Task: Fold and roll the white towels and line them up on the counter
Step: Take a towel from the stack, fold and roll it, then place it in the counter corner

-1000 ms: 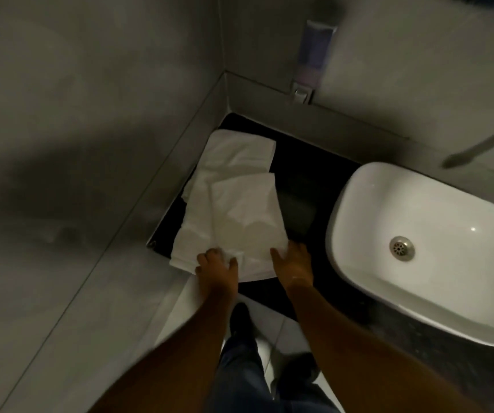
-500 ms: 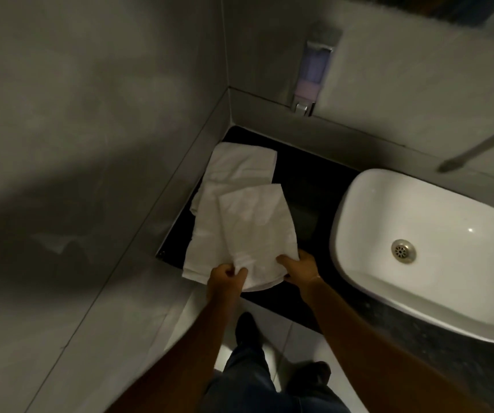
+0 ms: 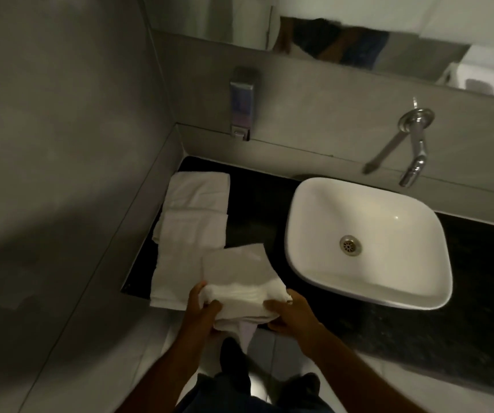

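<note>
A white towel (image 3: pixel 239 278) hangs over the front edge of the black counter (image 3: pixel 254 198), its near end bunched up. My left hand (image 3: pixel 201 308) grips the bunched end from the left, and my right hand (image 3: pixel 290 314) grips it from the right. A strip of the towel dangles below my hands. Under and behind it, a longer white towel (image 3: pixel 186 242) lies flat along the counter's left side. Another folded white towel (image 3: pixel 201 190) lies in the back left corner.
A white basin (image 3: pixel 368 242) sits on the counter to the right, with a wall tap (image 3: pixel 412 156) above it. A soap dispenser (image 3: pixel 241 105) hangs on the back wall below a mirror. A grey wall closes the left side.
Both hands have closed on the top towel's near edge and gathered it toward me, off the counter's front. The camera has tilted up, showing the tap and mirror.
</note>
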